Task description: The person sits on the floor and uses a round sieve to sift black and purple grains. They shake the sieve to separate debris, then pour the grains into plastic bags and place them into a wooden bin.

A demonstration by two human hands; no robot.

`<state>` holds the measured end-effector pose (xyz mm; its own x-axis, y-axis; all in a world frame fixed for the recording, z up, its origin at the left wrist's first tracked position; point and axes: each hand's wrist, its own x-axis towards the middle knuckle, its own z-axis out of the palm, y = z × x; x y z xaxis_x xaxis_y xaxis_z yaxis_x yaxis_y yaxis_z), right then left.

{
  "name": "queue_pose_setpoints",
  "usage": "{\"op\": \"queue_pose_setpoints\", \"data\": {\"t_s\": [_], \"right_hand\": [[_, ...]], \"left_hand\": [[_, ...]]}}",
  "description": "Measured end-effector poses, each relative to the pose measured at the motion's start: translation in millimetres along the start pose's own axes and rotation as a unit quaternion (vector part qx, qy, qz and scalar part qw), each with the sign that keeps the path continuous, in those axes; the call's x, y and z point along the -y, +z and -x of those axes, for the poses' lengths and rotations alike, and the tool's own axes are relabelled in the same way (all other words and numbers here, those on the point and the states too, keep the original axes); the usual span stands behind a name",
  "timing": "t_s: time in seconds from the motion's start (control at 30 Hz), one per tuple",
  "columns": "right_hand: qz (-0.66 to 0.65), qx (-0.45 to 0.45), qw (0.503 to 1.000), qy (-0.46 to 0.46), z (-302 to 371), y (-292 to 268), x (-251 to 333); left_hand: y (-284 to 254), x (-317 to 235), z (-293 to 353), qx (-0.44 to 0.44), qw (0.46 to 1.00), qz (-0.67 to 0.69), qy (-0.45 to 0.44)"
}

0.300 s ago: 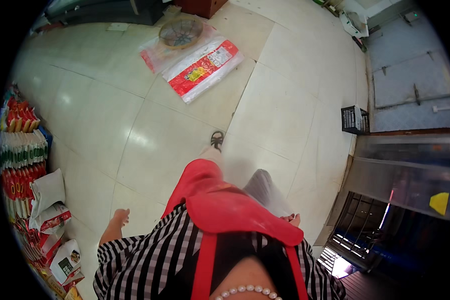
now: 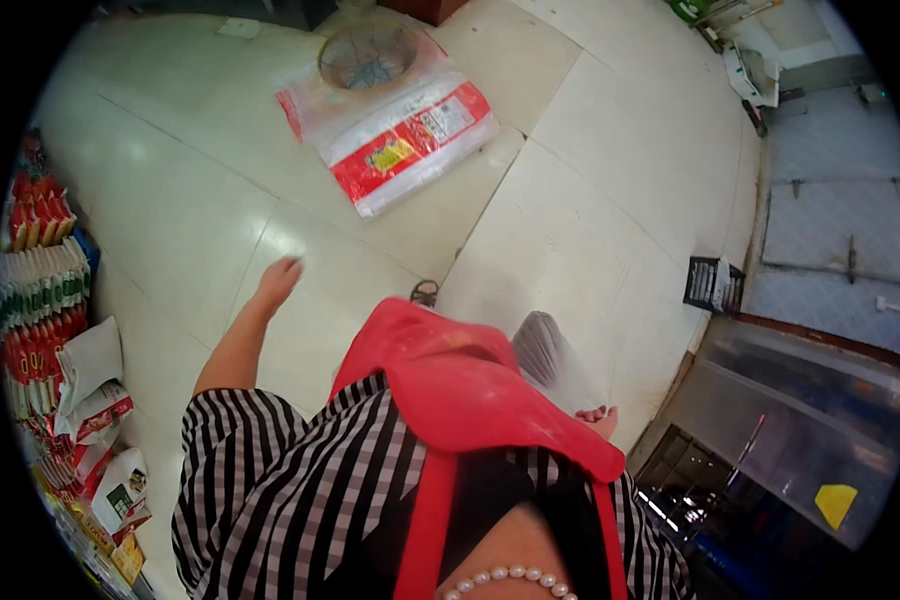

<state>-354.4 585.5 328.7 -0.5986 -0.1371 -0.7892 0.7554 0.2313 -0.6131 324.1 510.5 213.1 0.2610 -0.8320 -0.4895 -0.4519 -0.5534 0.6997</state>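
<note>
Ahead, a red-and-clear plastic sack [image 2: 410, 149] lies on the floor [image 2: 170, 250] near a round basket [image 2: 368, 86]. We hold our left hand [image 2: 280, 281] out, fingers loosely half-curled; our right hand [image 2: 600, 420] bends beside the red apron [image 2: 480, 400], gripping something or not, we cannot tell.

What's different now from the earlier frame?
The left hand has swung forward and slightly right, with nothing visible in it. The sandal shows less beyond the red apron. No taking hold or letting go shows. The right hand stays beside the apron; its grip is unclear. The round basket and printed plastic bag lie as before.
</note>
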Motion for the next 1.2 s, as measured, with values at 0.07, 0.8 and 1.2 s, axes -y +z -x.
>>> {"op": "queue_pose_setpoints", "data": {"t_s": [0.07,0.8,1.2], "right_hand": [[-0.001,-0.014,1.0,0.018,9.1,71.2,24.5],[0.389,0.296,0.872,-0.002,-62.3,707.0,47.9],[0.626,0.472,0.616,-0.072,132.8,874.4,-11.3]], "left_hand": [[-16.3,-176.1,-23.2,0.042,0.995,-0.003,0.091],[122.7,-176.9,27.0,-0.157,0.786,0.305,-0.515],[97.1,-215.4,-325.4,-0.185,0.851,0.409,-0.272]]}}
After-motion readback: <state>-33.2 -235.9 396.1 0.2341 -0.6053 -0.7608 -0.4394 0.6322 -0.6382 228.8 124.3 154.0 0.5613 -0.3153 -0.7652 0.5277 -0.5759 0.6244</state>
